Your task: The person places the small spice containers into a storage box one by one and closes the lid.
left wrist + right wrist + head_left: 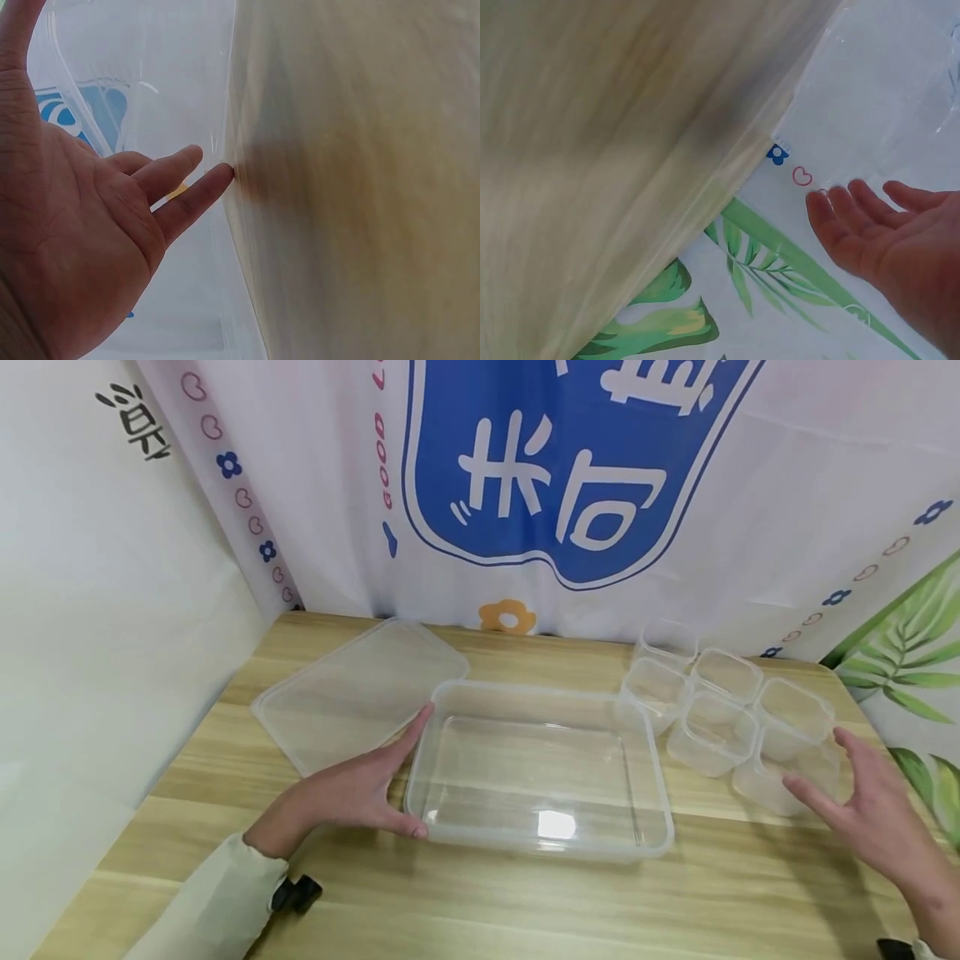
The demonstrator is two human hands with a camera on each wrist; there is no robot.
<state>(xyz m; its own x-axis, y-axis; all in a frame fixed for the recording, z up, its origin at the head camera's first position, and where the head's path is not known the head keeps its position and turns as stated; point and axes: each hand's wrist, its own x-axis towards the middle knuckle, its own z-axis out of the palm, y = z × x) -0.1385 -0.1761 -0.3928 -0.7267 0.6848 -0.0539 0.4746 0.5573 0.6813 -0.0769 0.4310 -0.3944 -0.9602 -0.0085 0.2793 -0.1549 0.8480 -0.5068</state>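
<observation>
A large clear plastic box [487, 838], rectangular and without its lid on, stands in the middle of the table. At its left side is my left hand [356, 793], thumb by the front corner and fingers by the back one. Its fingers are spread and fairly straight in the left wrist view, beside the clear wall [180, 67]. My right hand [873, 806] is held with fingers apart beside several small clear cups [712, 739] grouped at the right. Its thumb overlaps the nearest cup [776, 787] in the head view; whether they touch I cannot tell.
A flat translucent lid [360, 689] lies at the back left, close to the box. The wooden table [480, 914] ends at a white cloth [330, 527] with blue print behind. Leaf-patterned cloth [918, 652] hangs along the right edge.
</observation>
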